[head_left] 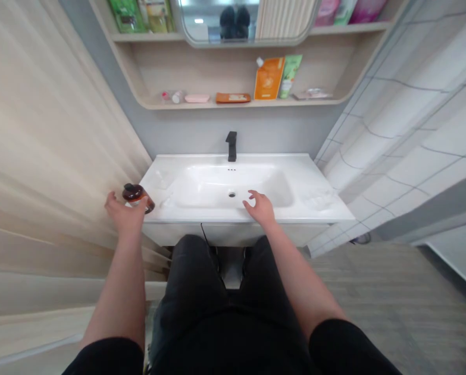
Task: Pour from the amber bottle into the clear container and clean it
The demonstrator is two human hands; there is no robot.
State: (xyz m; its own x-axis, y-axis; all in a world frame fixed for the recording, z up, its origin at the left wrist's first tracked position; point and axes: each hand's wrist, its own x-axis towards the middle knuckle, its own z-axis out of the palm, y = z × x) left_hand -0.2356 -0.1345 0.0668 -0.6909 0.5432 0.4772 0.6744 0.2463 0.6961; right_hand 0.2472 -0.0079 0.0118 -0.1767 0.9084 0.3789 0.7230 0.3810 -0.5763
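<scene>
At the left front corner of the white washbasin counter, a dark brown bottle (136,193) with a black cap leans leftward in the picture. My left hand (125,212) is around its near side. The thumb overlaps the bottle's lower part, while a gap shows between the other fingertips and the bottle; whether the thumb touches it I cannot tell. Over the front rim of the white sink (201,190) hovers my right hand (261,207), fingers loosely curved and apart, with nothing in them. The drain lies just left of its fingertips.
A black faucet (232,146) rises behind the sink. Above it, a shelf (201,57) holds an orange pouch (269,78), a green tube (290,77), a pink soap-like bar (197,98) and small items. A beige curtain (41,130) hangs close on the left; white tiles (413,151) border the right.
</scene>
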